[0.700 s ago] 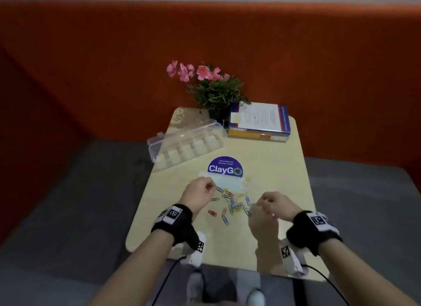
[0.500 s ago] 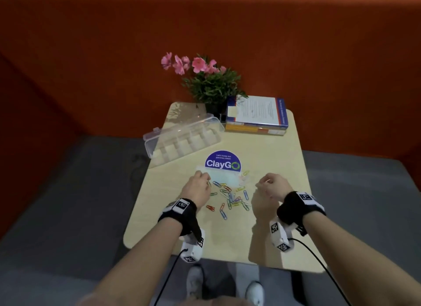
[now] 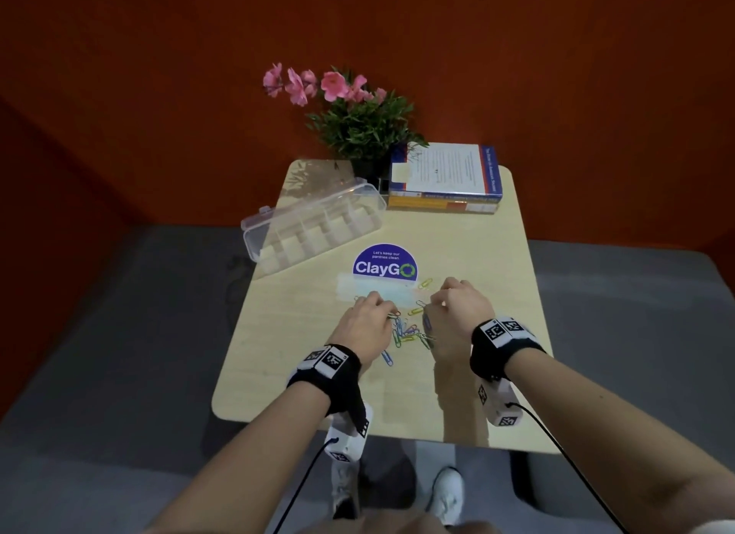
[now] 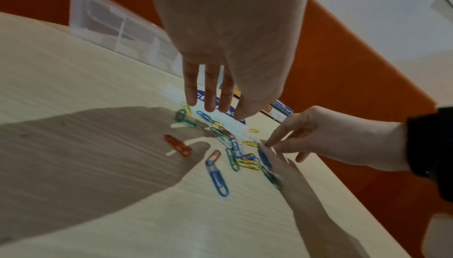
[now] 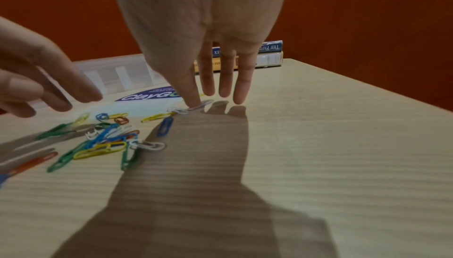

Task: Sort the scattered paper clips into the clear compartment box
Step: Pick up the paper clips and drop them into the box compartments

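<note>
here both hands (image 3: 368, 326) (image 3: 461, 309) hover spread over the paper clips (image 3: 407, 332); right fingertip (image 5: 193, 101) touches one.

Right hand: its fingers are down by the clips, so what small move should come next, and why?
Probably a pinch: bring the thumb against the fingertip of the right hand to lift the pale clip beneath it. That fingertip already rests on this clip at the pile's edge, the fingers are straight and hold nothing, and the box shows no clips yet.
</note>
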